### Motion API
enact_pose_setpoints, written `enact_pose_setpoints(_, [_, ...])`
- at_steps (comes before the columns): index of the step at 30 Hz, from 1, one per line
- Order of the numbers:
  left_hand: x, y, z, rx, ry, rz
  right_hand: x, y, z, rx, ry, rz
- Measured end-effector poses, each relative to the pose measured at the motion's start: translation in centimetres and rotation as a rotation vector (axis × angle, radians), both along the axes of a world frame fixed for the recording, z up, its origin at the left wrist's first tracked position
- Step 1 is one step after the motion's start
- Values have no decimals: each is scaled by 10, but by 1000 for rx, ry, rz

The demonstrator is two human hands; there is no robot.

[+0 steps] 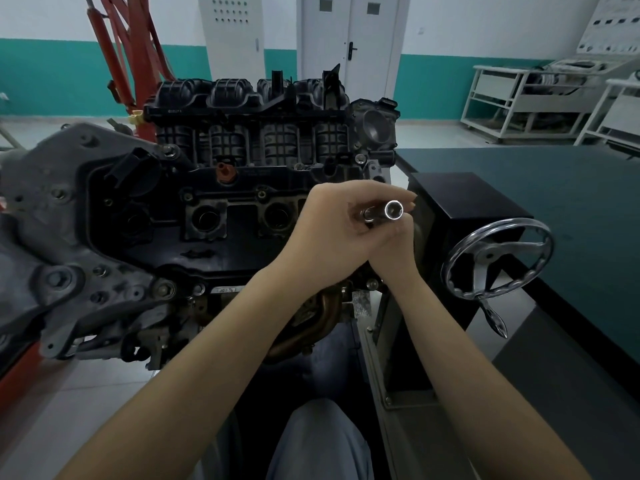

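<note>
Far left, background: a red hoist (pixel 131 46) stands against a teal and white wall.
Left, near: the grey metal end cover (pixel 52 209) of an engine, studded with bolts.
Centre: the engine (pixel 242 188) sits on a stand with its top face towards the viewer. The black ribbed intake manifold (pixel 249 98) lies along its far side.
Plug wells: two round open wells, the left well (pixel 206 216) and the middle well (pixel 277 214), show in the black cover just left of the hands.
Left hand (pixel 329 233): raised above the right part of the engine, its fingers curled over the shaft of a socket tool.
Socket tool (pixel 394 210): a bright steel socket on a short shaft, held in the air between both hands and touching no part of the engine. Its open end faces the viewer.
Right hand (pixel 393 251): pressed against the left hand from below, closed on the same tool. One fingertip shows just right of the socket.
Hands together: both clamp the tool.
Right, near: a chrome handwheel (pixel 498 258) on the stand's black box.
Far right: a dark green table (pixel 571 202), with white racks (pixel 519 98) beyond it.
Step, as judged: readying the socket before it goes down a well.
Doing it well: push the socket fully home on its shaft and check that it does not wobble. Then line the tool up straight with a well before lowering it, so that it does not scrape the wall.
</note>
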State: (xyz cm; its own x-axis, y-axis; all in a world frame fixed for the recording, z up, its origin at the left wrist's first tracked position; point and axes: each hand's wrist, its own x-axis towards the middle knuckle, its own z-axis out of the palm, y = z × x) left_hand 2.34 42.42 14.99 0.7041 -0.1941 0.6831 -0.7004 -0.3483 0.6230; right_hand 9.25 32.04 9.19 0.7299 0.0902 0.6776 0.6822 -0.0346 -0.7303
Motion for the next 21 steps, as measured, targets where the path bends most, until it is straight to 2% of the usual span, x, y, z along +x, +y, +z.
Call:
enact_pose_setpoints(4, [0,-4,-3,15,-183,204,-4,3,4,-16,25,-31])
enact_pose_setpoints(9, [-2,1,1,-41,29,3,4,-2,-3,-26,41,-46])
enact_pose_setpoints(11, [-3,1,3,5,1,13,3,-1,-2,-43,64,-46])
enact_pose_setpoints(16, [-1,-3,0,32,-160,225,-2,1,4,-7,40,-54])
enact_pose_setpoints(18, [0,-2,-1,-3,-121,184,-1,0,2,23,29,-22])
enact_pose_setpoints(21, [0,2,-1,-61,17,-15,-1,-1,0,27,56,28])
